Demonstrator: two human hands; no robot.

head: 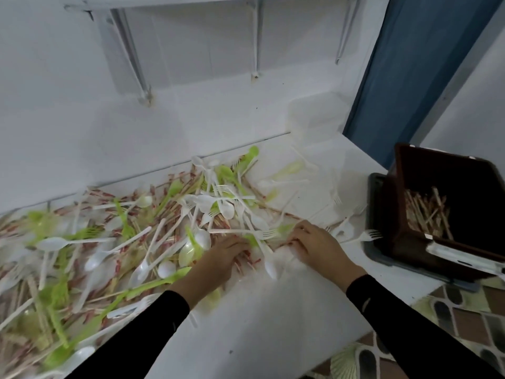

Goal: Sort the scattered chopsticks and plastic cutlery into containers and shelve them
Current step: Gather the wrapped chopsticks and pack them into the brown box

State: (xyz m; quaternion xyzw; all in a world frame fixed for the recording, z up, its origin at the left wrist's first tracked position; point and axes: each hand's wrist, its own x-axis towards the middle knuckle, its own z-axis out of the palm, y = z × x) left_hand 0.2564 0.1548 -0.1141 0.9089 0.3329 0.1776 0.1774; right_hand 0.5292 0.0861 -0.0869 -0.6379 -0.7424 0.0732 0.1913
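1. Left hand is down in the pile near the front edge of the counter. Its fingertips are buried, so the grip is unreadable.
2. Right hand has its fingertips tucked under loose cutlery; whether it pinches anything, cannot tell.
3. The pile's left end smears into blur and runs off the picture's left edge.
4. Brown container at the counter's right end is sliced by the right edge, and its wall hides part of the chopsticks inside.
5. Grey tray beneath it is mostly covered.
6. Clear tub at the back right corner is faint, its contents unreadable.
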